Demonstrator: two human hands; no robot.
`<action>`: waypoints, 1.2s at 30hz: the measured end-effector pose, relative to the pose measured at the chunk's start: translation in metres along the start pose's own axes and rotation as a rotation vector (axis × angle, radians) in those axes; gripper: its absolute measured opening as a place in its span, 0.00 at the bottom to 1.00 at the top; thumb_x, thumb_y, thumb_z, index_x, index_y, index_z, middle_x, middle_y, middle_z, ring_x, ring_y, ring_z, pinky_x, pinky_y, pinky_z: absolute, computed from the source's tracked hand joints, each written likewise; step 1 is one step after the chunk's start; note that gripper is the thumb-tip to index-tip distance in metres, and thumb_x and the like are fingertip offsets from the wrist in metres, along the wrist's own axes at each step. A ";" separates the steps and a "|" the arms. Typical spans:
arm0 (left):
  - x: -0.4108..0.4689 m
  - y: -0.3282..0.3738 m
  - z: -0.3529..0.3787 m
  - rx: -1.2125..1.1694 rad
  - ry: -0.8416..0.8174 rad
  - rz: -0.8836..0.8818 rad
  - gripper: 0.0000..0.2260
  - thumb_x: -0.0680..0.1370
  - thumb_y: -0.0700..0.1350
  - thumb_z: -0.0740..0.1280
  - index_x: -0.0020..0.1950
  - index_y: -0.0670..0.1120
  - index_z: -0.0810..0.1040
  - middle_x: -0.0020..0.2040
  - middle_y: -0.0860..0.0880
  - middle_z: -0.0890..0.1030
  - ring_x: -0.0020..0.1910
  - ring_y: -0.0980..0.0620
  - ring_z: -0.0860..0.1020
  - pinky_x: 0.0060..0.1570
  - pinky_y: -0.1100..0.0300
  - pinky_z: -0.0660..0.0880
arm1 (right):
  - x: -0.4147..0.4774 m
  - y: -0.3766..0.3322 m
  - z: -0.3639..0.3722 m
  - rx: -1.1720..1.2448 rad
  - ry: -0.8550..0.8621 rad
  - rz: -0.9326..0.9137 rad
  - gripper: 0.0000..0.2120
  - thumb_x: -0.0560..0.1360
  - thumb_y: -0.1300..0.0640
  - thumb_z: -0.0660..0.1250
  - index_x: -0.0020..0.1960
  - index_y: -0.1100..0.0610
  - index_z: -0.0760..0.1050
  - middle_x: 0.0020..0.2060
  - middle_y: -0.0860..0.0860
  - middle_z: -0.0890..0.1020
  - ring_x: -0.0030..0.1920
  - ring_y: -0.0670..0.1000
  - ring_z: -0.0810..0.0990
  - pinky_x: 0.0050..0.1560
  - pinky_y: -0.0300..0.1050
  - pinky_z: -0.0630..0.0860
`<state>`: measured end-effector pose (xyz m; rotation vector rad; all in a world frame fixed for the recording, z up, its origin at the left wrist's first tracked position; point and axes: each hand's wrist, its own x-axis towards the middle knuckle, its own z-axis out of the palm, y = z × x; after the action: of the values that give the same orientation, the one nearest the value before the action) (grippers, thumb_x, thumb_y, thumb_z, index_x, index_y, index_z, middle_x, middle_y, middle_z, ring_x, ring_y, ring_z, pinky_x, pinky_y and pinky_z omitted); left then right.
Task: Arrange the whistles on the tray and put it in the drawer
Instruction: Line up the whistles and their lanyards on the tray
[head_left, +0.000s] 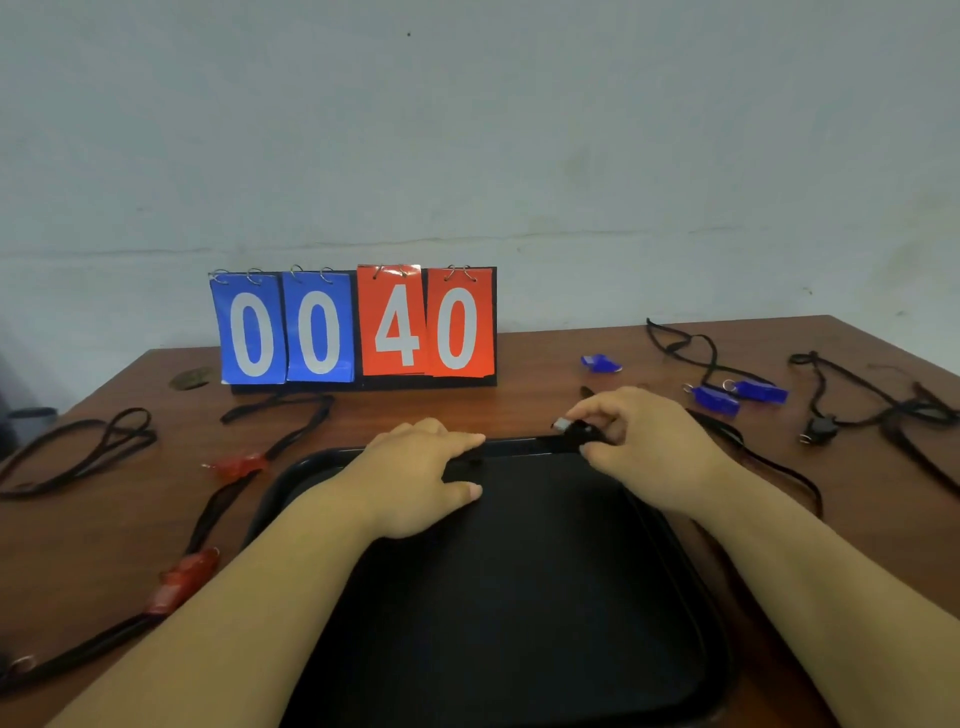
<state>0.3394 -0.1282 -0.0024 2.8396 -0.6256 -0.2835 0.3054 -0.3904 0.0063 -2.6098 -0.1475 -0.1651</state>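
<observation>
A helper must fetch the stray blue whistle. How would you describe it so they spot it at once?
Start at the flip scoreboard at the back of the table. Just right of its red cards lies the blue whistle. Unlike the two blue whistles farther right, which lie side by side, it lies alone.

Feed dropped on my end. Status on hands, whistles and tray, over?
Left hand flat on tray, far end. Right hand pinches black whistle at far rim. Red whistles left, blue whistles right, on table; lanyards close beside tray.
</observation>
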 end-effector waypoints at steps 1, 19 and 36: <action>-0.001 0.000 0.001 0.009 -0.001 0.002 0.29 0.80 0.61 0.65 0.80 0.63 0.60 0.75 0.55 0.68 0.74 0.50 0.66 0.74 0.48 0.66 | -0.003 0.001 0.000 -0.011 -0.023 0.003 0.17 0.76 0.55 0.74 0.61 0.39 0.79 0.53 0.39 0.78 0.51 0.41 0.79 0.53 0.36 0.76; 0.001 0.000 0.004 0.062 0.002 0.013 0.30 0.81 0.61 0.64 0.81 0.63 0.57 0.76 0.54 0.68 0.74 0.50 0.67 0.73 0.48 0.67 | 0.006 0.009 0.009 -0.250 -0.138 -0.106 0.18 0.80 0.48 0.68 0.70 0.45 0.76 0.55 0.40 0.80 0.51 0.41 0.77 0.55 0.39 0.76; -0.002 0.002 0.000 0.019 0.003 0.011 0.28 0.81 0.60 0.65 0.80 0.63 0.61 0.75 0.54 0.69 0.73 0.50 0.68 0.73 0.48 0.67 | 0.094 0.042 -0.008 -0.192 0.120 0.180 0.25 0.79 0.51 0.69 0.75 0.53 0.72 0.74 0.54 0.73 0.71 0.57 0.73 0.70 0.51 0.69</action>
<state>0.3365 -0.1287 -0.0017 2.8534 -0.6463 -0.2728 0.4033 -0.4237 0.0061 -2.7765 0.1522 -0.2829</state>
